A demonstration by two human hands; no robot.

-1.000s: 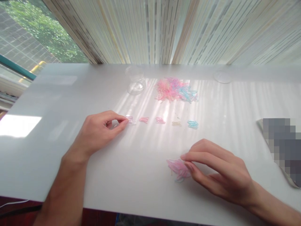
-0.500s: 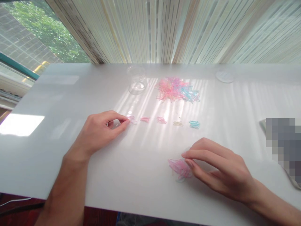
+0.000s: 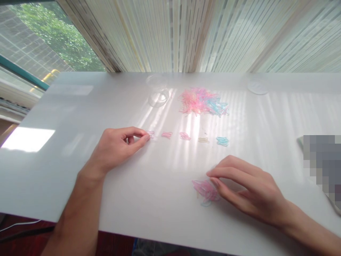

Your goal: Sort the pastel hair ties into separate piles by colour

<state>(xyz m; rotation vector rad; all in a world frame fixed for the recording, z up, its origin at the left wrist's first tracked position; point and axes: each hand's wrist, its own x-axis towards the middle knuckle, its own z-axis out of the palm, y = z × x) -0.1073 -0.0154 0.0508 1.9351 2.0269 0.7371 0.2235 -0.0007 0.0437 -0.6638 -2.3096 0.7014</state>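
Thumb and forefinger of my left hand (image 3: 121, 147) are pinched together on the lilac rubber bands (image 3: 151, 134), the leftmost small group in a row. To the right lie groups of coral-pink bands (image 3: 167, 135), pink bands (image 3: 185, 136), pale yellow bands (image 3: 204, 140) and blue bands (image 3: 222, 141). My right hand (image 3: 247, 192) hovers at a small loose heap of mostly pink-lilac bands (image 3: 205, 191). Its thumb and forefinger are slightly apart, with nothing visible between them. The heap's right side is partly hidden by the thumb.
A large mixed pile of pastel bands (image 3: 202, 101) lies farther back on the white table (image 3: 146, 199). A clear jar (image 3: 157, 92) stands left of it, and a round clear lid (image 3: 258, 86) lies to the right. A blurred-out object (image 3: 323, 163) sits at the right edge.
The whole view has shifted slightly, so the table things appear a little farther right. Both hands keep nearly the same places, the left at the lilac bands and the right at the heap.
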